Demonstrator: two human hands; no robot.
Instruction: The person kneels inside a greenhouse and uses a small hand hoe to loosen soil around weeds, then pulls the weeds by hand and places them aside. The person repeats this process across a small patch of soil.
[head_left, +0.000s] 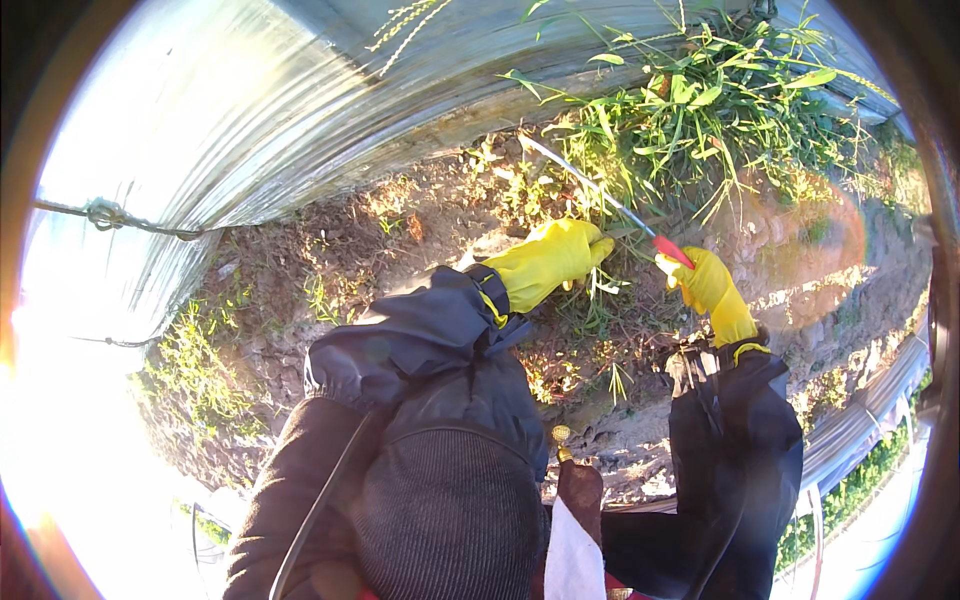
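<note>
My right hand (705, 289), in a yellow rubber glove, grips the red handle (673, 252) of a hand tool. A long, slim metal shaft or blade (600, 192) runs from the handle up and left to the weeds. My left hand (553, 259), gloved the same way, is low over the soil to the left of the handle, palm down with its fingers curled. Grass blades (596, 289) show under and beside its fingertips; whether they are pinched in the glove is hidden. Dark sleeves cover both forearms.
A thick clump of green grass (697, 112) grows beyond the tool. Translucent plastic sheeting (285, 142) slopes along the far left, with a knotted cord (112, 216) across it. Small weeds dot the dry soil (300, 255). A bundle of plastic film or tubing (862, 420) lies at right.
</note>
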